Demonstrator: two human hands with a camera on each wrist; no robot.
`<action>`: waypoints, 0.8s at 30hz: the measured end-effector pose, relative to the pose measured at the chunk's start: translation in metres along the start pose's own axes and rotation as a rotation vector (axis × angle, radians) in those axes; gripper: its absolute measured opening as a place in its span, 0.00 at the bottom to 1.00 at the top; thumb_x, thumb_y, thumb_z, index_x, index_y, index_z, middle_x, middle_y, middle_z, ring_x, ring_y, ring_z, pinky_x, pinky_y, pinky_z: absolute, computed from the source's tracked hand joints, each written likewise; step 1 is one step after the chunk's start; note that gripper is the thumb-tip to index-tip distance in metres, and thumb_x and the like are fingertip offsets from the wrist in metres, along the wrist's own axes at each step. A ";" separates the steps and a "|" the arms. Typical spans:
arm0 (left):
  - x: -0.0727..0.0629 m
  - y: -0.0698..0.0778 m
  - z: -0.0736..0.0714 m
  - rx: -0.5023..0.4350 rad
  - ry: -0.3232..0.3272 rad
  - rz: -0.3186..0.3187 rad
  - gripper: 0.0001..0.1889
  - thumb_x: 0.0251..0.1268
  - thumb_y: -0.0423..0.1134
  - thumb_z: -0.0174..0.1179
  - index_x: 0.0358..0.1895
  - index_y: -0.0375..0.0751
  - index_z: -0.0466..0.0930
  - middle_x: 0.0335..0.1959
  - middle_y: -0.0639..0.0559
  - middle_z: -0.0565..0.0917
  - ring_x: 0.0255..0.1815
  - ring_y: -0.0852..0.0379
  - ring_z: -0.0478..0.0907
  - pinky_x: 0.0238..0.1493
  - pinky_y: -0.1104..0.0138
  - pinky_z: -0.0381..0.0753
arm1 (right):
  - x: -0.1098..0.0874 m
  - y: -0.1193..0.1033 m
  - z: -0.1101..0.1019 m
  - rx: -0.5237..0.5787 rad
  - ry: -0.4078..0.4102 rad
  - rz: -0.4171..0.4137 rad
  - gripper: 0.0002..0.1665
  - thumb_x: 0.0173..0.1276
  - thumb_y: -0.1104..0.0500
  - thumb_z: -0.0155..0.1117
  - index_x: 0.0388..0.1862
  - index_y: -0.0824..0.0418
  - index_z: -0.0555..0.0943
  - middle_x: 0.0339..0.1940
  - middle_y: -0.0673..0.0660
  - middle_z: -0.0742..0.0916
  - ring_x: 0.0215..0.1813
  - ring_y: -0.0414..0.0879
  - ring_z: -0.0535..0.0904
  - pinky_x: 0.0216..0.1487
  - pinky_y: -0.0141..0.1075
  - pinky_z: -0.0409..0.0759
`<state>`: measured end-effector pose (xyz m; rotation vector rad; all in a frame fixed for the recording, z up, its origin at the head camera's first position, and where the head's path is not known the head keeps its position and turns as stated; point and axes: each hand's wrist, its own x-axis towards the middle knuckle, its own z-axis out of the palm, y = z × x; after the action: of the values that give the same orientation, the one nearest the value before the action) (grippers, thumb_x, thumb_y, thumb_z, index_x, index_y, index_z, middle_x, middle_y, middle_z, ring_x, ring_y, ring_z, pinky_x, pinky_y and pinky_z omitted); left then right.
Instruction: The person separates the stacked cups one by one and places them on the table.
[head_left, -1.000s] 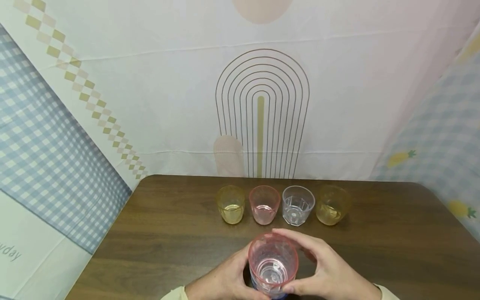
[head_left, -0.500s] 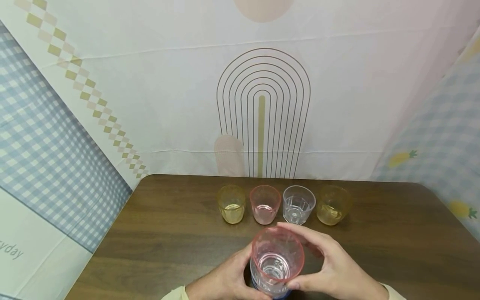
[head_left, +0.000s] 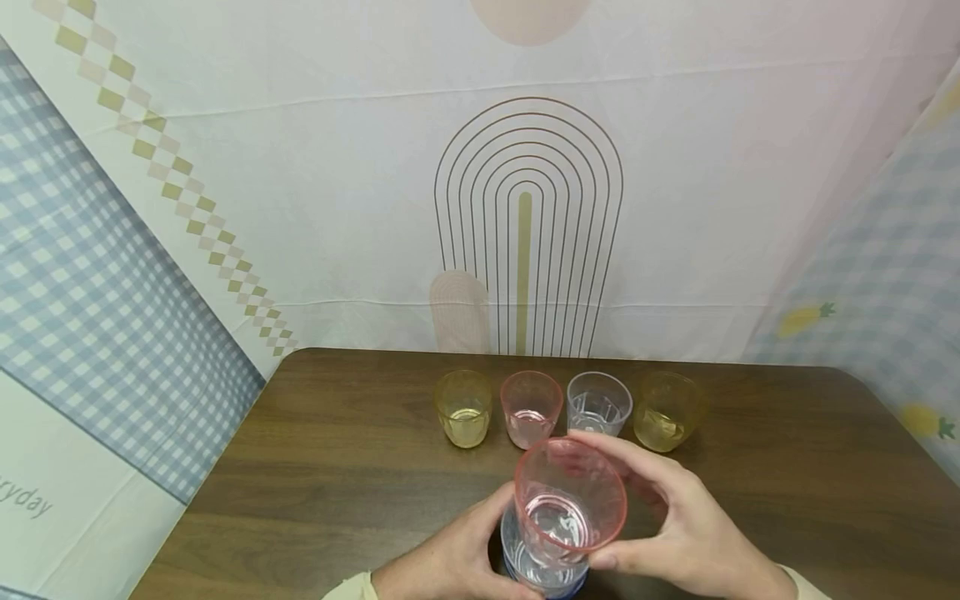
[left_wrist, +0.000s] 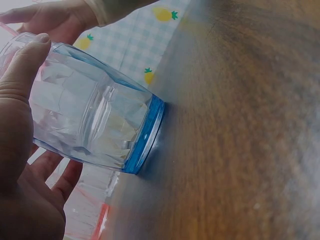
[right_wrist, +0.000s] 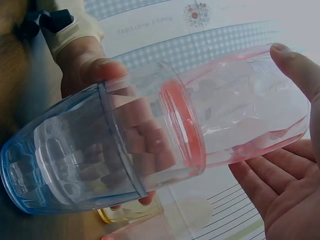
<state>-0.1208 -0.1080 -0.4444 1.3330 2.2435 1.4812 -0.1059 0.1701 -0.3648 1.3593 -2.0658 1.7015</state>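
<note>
A pink-rimmed cup (head_left: 570,496) is in my right hand (head_left: 678,521), with the thumb on its near side and the fingers on its far side. It leans, and its base is still inside the mouth of a clear cup (right_wrist: 150,172). That clear cup is nested in a blue cup (right_wrist: 20,175), which stands upright on the table in the left wrist view. My left hand (head_left: 461,546) grips this lower stack, thumb and fingers around its upper part. The right wrist view shows the left fingers through the clear wall.
Along the back of the brown table (head_left: 337,467) stands a row of cups: a yellow cup (head_left: 463,417), a pink cup (head_left: 530,412), a clear cup (head_left: 598,396) and another yellow cup (head_left: 666,417). A patterned cloth (head_left: 337,208) hangs behind the table.
My right hand has raised the pink-rimmed cup and drawn it right and away from me, uncovering more of the clear cup below. The left hand has stayed nearly still.
</note>
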 end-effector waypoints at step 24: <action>-0.001 0.003 0.000 -0.025 0.000 -0.055 0.54 0.54 0.38 0.85 0.82 0.51 0.60 0.76 0.49 0.77 0.74 0.59 0.76 0.80 0.62 0.74 | -0.008 -0.012 -0.019 0.040 0.086 0.026 0.61 0.45 0.83 0.80 0.80 0.79 0.63 0.77 0.64 0.81 0.74 0.44 0.80 0.71 0.28 0.80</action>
<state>-0.1184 -0.1085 -0.4424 1.2534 2.2354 1.4852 -0.1006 0.1910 -0.3543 1.2520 -2.0217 1.7879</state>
